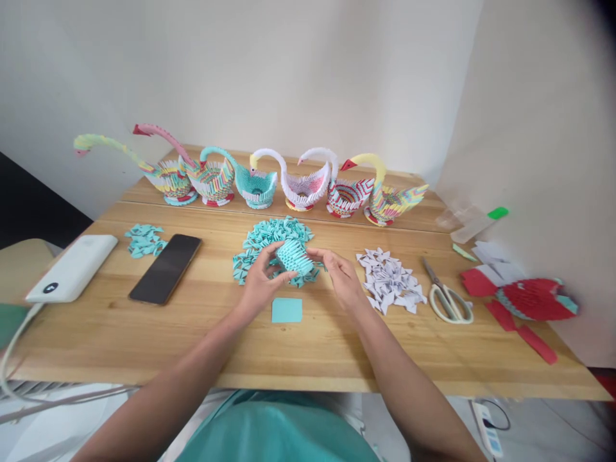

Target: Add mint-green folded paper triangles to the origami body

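Observation:
Both of my hands meet over the middle of the wooden table (144,321). My left hand (262,279) has its fingers curled round a small teal ring of folded paper modules (293,256). My right hand (339,273) pinches the same ring from its right side. Behind and under the ring lies a heap of loose teal folded pieces (272,234). A flat teal paper rectangle (287,310) lies on the table between my wrists.
Several modular paper swans (255,183) line the back edge. A pile of white folded pieces (389,279) and scissors (447,298) lie to the right, then a red paper model (529,298). To the left are a phone (166,267), a small teal heap (143,239) and a white power bank (74,266).

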`<state>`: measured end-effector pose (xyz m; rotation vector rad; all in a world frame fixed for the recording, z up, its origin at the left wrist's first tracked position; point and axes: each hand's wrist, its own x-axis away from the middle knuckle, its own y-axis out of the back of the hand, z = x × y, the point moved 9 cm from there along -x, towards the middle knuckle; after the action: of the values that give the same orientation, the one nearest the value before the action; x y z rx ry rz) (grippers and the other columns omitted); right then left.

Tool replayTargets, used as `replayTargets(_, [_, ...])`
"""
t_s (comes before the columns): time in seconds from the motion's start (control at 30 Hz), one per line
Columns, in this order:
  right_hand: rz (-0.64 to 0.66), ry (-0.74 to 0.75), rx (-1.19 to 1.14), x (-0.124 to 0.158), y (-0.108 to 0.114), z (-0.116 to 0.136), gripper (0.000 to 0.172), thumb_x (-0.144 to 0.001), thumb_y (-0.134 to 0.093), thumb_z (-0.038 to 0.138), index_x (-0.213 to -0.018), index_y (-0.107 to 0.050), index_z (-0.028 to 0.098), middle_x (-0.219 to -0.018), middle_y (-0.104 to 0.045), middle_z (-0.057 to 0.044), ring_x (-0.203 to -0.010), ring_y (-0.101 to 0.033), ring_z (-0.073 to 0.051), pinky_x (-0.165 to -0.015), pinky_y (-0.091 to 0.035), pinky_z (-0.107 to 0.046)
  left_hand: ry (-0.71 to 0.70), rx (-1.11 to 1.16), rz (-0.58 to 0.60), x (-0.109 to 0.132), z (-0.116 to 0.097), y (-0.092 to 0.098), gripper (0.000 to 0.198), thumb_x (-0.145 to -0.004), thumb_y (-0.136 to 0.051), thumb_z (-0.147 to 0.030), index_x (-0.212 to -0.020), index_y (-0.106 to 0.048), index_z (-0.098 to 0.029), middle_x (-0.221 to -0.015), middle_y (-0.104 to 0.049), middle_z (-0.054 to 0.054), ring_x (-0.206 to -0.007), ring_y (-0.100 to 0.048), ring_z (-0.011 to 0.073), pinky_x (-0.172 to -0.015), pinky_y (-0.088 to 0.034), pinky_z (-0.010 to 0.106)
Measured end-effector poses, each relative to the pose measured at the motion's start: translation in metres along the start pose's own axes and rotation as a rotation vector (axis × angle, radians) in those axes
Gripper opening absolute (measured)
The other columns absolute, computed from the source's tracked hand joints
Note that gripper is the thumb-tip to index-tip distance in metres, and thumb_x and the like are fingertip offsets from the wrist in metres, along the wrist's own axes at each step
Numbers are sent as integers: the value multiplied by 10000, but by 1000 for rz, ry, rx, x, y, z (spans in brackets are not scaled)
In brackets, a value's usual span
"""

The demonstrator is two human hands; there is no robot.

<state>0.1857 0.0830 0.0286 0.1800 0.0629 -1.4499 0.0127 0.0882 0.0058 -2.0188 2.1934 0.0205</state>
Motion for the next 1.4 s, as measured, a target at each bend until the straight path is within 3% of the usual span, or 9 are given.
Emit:
replayTargets(0.1, [43,-16,77,0,-5,-1,410,-882,-622,534,-1121,-732,220,-1140,-740,-70,-1052,-659,-245,-909,-498,-355,20,50,-7,0,1,-1,638,-677,-828,-334,-1236,-538,-235,-1272,-589,92,-1186,-573,253,-933,-529,368])
replayTargets(0.27, [61,5,197,0,-11,0,316,-820,-697,447,-1005,-737,193,-998,-749,-49,-927,-659,-231,-847,-490,-337,23,130,14,0,2,-5,641,-686,-826,-342,-1239,-518,-237,-1277,-583,97,-1143,-586,239,-925,-521,369])
replayTargets(0.53, [79,69,272,0,-9,7,262,-835,-682,415,-986,-733,208,-977,-745,-40,-919,-655,-224,-858,-488,-334,122,210,75,3,7,-6,639,-820,-701,-461,-1386,-488,-254,-1470,-506,116,-1343,-472,281,-1088,-397,422])
replayTargets(0.8, [75,71,257,0,-11,8,247,-824,-702,414,-973,-743,222,-982,-749,-37,-925,-660,-235,-874,-495,-357,168,279,111,4,6,-11,651,-773,-760,-439,-1357,-518,-284,-1418,-535,97,-1170,-587,257,-912,-532,377])
replayTargets(1.03, [62,43,232,1,-10,5,267,-813,-711,412,-989,-748,215,-977,-755,-44,-901,-664,-233,-829,-511,-344,217,395,104,5,14,-15,638,-745,-790,-426,-1307,-523,-286,-1289,-586,81,-1098,-612,229,-903,-551,389])
replayTargets(1.2, [52,15,201,1,-8,2,325,-834,-688,440,-1062,-743,215,-1052,-755,-56,-981,-668,-238,-866,-512,-344,217,429,93,6,16,-16,612,-750,-793,-395,-1285,-523,-272,-1313,-560,78,-1085,-601,201,-883,-558,349])
replayTargets(1.4, [25,4,179,1,-6,3,316,-865,-639,459,-1006,-752,200,-992,-756,-53,-924,-666,-223,-803,-520,-315,234,413,86,7,15,-17,633,-735,-803,-402,-1281,-516,-260,-1332,-551,88,-1093,-596,212,-882,-558,350])
